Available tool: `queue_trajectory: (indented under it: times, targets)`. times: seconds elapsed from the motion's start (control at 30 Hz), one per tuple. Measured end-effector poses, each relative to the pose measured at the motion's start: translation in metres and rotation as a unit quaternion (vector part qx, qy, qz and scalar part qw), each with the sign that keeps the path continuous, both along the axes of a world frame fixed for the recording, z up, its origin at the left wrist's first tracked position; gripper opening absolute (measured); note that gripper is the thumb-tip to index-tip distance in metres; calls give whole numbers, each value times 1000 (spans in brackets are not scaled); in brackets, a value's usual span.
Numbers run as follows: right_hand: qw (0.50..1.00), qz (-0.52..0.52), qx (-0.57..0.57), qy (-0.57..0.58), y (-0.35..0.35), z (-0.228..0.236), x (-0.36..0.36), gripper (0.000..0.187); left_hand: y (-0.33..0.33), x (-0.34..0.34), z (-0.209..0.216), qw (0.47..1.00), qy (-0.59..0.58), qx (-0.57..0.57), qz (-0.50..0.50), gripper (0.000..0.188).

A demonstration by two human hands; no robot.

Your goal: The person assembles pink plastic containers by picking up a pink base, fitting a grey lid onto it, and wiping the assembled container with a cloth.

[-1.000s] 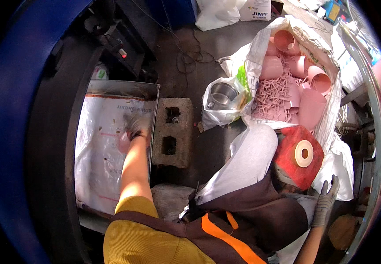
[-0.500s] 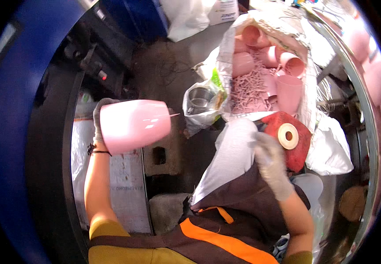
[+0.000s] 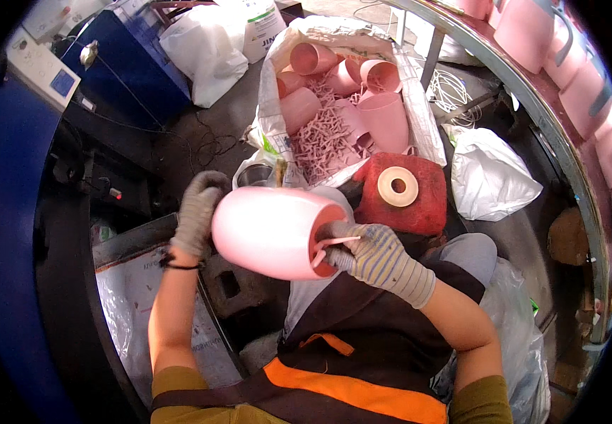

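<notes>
A glossy pink plastic jug (image 3: 267, 230), with no handle showing, lies sideways in front of me, its mouth toward the right. My left hand (image 3: 198, 212), in a grey knit glove, is closed against its rounded base; some fingertips are hidden behind it. At the mouth, my right hand (image 3: 380, 258), in a striped knit glove, grips the rim with fingers reaching inside. Thin pink plastic strips (image 3: 341, 241) stick out beside those fingers. A cream ring (image 3: 382, 196) rests on a red pad (image 3: 422, 219) beyond my right hand.
A large white woven sack (image 3: 419, 134) ahead holds several pink jugs (image 3: 383, 120) and a heap of pink strips (image 3: 320, 145). Pink jugs with blue handles (image 3: 532, 32) line a bench at the right. A white bag (image 3: 490, 173) sits below it. Blue machinery (image 3: 125, 67) stands at the left.
The jug has come right, toward my middle, its mouth now tipped slightly down. My right hand has moved left from beside the red pad onto the mouth. The view has turned right.
</notes>
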State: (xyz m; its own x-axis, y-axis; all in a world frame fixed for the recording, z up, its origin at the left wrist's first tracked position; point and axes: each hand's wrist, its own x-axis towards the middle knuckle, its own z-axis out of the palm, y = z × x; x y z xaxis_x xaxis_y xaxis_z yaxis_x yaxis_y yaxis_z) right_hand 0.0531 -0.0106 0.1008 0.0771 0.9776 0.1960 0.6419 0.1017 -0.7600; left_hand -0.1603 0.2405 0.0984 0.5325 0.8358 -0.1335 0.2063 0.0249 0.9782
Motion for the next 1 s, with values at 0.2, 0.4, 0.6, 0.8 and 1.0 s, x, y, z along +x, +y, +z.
queue_trajectory:
  times: [0.2,0.4,0.6,0.8,1.0]
  targets:
    - [989,-81,23,-125,10,-8,-9,29,-100,65,68,868,177,390,-252,36]
    - [961,-66,18,-269,4,-1,-19,28,-109,82,57,771,281,510,-257,39]
    - [999,34,20,-22,21,-23,-14,29,-75,79,33,766,256,519,-281,33]
    - [935,-32,321,144,4,24,-48,18,-35,45,79,910,174,234,-294,36]
    - [852,-25,159,498,-20,61,-45,22,-43,69,103,910,112,288,-277,37]
